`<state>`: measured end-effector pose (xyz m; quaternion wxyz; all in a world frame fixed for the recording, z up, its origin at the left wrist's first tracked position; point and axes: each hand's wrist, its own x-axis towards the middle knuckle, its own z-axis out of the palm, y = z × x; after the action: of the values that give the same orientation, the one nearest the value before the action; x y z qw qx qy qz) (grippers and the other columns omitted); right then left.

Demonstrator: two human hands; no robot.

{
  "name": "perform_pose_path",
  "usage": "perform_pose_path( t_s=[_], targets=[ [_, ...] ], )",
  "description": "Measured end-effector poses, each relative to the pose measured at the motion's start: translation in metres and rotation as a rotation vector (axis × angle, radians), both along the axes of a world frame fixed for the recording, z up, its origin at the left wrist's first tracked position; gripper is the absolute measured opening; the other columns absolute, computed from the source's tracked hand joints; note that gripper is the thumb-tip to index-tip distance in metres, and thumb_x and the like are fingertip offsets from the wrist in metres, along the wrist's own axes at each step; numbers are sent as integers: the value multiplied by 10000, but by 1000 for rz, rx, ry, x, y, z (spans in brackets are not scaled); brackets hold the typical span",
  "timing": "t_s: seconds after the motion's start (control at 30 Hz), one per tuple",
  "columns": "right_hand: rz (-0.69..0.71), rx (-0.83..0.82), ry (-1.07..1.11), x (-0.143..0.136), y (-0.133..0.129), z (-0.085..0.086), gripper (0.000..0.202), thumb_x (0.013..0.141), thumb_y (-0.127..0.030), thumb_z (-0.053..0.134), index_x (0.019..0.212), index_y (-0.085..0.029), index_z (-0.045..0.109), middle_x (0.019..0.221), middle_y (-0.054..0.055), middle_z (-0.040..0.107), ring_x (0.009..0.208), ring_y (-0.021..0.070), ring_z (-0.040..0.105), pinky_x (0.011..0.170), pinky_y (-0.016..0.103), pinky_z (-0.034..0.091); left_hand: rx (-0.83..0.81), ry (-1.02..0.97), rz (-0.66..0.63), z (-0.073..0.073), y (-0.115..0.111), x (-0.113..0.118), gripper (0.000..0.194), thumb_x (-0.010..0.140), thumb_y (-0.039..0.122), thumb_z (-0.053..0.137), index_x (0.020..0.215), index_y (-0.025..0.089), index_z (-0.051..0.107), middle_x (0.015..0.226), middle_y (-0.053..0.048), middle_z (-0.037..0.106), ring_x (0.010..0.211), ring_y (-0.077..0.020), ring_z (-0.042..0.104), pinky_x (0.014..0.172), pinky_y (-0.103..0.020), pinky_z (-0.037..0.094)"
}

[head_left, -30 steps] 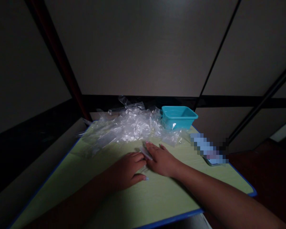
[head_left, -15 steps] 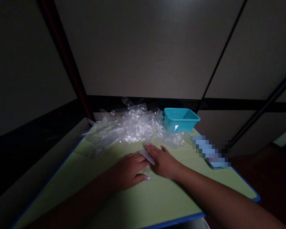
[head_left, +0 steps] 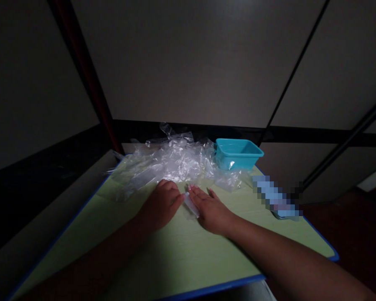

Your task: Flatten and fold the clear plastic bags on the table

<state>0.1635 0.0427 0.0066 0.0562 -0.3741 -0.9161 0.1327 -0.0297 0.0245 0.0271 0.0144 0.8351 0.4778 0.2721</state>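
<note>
A small folded piece of clear plastic (head_left: 191, 206), which looks like a folded plastic bag, lies on the light green table in front of me. My right hand (head_left: 211, 211) rests flat over its right side, fingers stretched out and pressing down. At the upper left end of the fold, my left hand (head_left: 164, 205) has its fingers curled, with thumb and forefinger pinched at the plastic's edge. Just beyond both hands spreads a loose pile of crinkled clear plastic bags (head_left: 178, 161).
A turquoise plastic basket (head_left: 238, 161) stands at the back right, beside the pile. Near the right edge of the table (head_left: 188, 261) lies a flat light-blue object (head_left: 277, 200), blurred out. Light cabinet panels (head_left: 188, 62) rise right behind the table.
My left hand has moved up and away from under my right fingers, going from spread fingers to a pinch at the fold's upper end. The right hand stays nearly in place.
</note>
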Motion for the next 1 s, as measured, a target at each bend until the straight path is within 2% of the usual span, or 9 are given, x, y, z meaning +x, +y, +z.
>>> perform_pose_path(
  t_s=[0.1, 0.2, 0.37, 0.6, 0.77, 0.9, 1.0],
  targets=[
    [-9, 10, 3, -1, -1, 0, 816, 709, -138, 417, 1455, -102, 86, 1514, 110, 82, 1386, 217, 97, 1079, 530, 102, -70, -112, 45, -7, 6, 0, 428, 902, 313, 366, 585, 189, 625, 728, -18, 598, 794, -180, 524, 824, -369, 364],
    [-12, 21, 6, -2, -1, -1, 803, 714, -136, 414, 1453, -97, 103, 1513, 113, 95, 1386, 218, 100, 1081, 527, 107, -129, -144, 72, -13, 9, 0, 365, 836, 337, 476, 539, 198, 637, 736, -8, 622, 802, -183, 542, 838, -385, 342],
    [-30, 38, -4, -3, -2, -1, 795, 719, -139, 399, 1453, -96, 97, 1514, 107, 86, 1385, 214, 105, 1073, 538, 132, -123, -168, 125, -20, 9, 0, 258, 758, 314, 556, 542, 206, 647, 781, -10, 621, 839, -192, 522, 818, -370, 359],
    [-39, 51, -7, -4, -4, 2, 795, 712, -154, 392, 1452, -93, 106, 1512, 108, 94, 1383, 214, 116, 1071, 537, 145, -146, -142, 156, -18, 11, 1, 152, 728, 213, 542, 586, 187, 587, 734, -3, 616, 779, -171, 545, 820, -335, 360],
    [-23, 54, -1, -4, -3, -1, 807, 699, -141, 381, 1454, -104, 99, 1510, 92, 121, 1379, 210, 139, 1070, 547, 130, -226, -109, 215, -15, 10, 2, 146, 740, 174, 507, 604, 190, 558, 666, 11, 589, 730, -158, 536, 720, -266, 380],
    [-14, 54, 5, -5, -2, -3, 811, 697, -137, 373, 1456, -112, 89, 1509, 87, 124, 1379, 204, 142, 1067, 558, 112, -270, -100, 276, -19, 10, 1, 126, 729, 169, 520, 607, 182, 553, 616, 27, 544, 648, -137, 509, 606, -227, 349],
    [-9, 54, -2, -5, -2, -3, 815, 694, -136, 374, 1456, -113, 85, 1510, 85, 116, 1381, 201, 129, 1067, 561, 95, -273, -103, 283, -21, 11, 1, 121, 725, 173, 527, 606, 177, 544, 606, 30, 528, 624, -130, 494, 582, -220, 332]
  ],
)
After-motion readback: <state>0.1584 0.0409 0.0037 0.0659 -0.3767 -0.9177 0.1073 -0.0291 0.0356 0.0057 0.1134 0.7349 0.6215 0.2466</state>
